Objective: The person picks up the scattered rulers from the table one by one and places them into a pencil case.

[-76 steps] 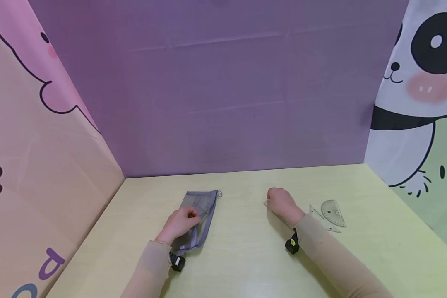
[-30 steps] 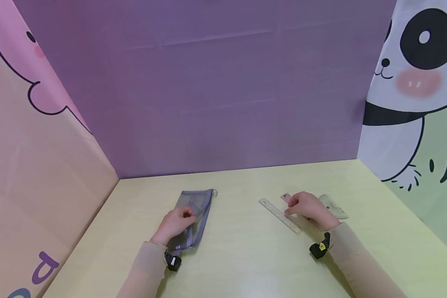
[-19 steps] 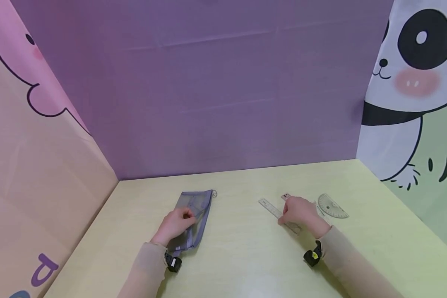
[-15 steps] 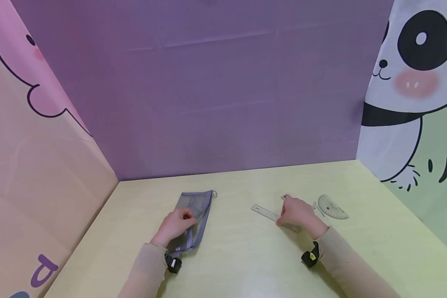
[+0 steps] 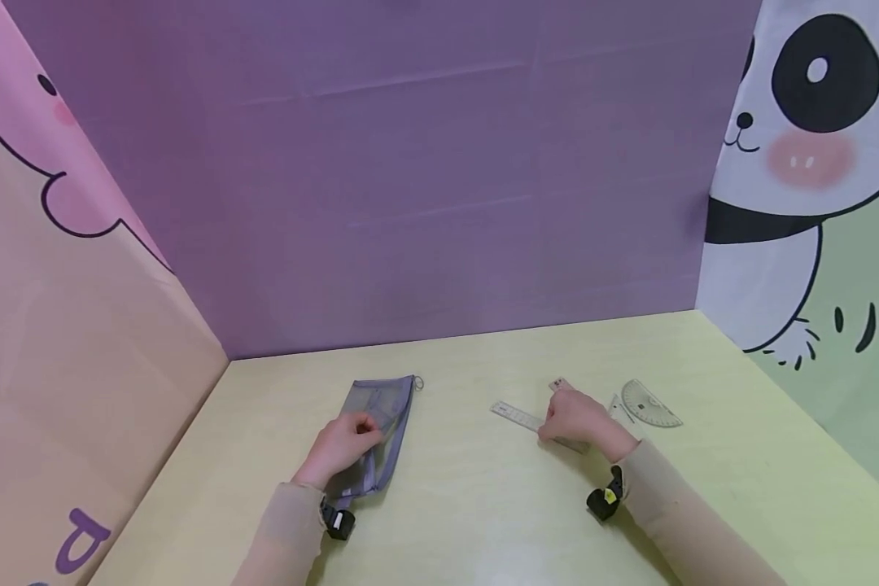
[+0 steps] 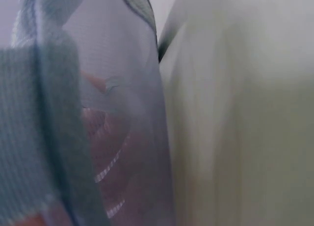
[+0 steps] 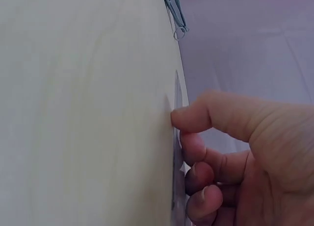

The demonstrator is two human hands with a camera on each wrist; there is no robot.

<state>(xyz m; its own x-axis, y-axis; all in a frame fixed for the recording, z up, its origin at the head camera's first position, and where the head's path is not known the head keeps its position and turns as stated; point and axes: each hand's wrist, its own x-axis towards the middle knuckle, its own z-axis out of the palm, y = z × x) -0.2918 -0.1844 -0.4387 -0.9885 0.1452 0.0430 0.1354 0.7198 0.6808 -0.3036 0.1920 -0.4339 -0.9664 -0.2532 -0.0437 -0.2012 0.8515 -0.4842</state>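
Note:
On the left of the table lies a purple-trimmed mesh zip pouch (image 5: 373, 397). My left hand (image 5: 340, 446) pinches the edge of its opening with thumb and forefinger. In the left wrist view, mesh (image 6: 142, 88) fills much of the picture and fingers show through it. A clear straight ruler (image 5: 516, 415) lies right of the middle, slanting toward me. My right hand (image 5: 579, 419) pinches its edge, covering part of it. In the right wrist view, the thumb and forefinger meet at the thin ruler (image 7: 177, 96), close over the table, with the other fingers curled behind.
Right of my right hand lie a clear protractor (image 5: 652, 404) and a clear set square (image 5: 618, 413), partly hidden. The end of a pinkish flat piece (image 5: 559, 384) shows behind that hand. A purple backdrop (image 5: 439, 203) rises at the table's far edge.
My right hand went from the ruler over toward the set square, then back to the ruler, which has since turned and shifted slightly left. The left hand stays at the pouch.

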